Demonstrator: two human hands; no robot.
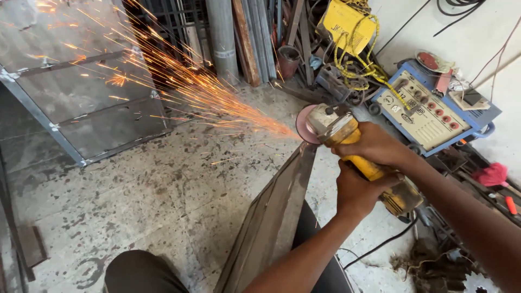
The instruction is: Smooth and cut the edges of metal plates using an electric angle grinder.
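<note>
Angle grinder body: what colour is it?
Yellow. The angle grinder has a yellow body, gripped by the right hand and left hand; seen in the head view.

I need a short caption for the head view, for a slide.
Both hands hold a yellow angle grinder against a metal frame, throwing sparks.

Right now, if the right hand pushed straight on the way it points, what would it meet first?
The right hand grips the yellow grinder, pointing up-left. Its pink disc already touches the metal frame's top end, so likely that; beyond lies spark-strewn concrete floor. Depth is uncertain.
</note>
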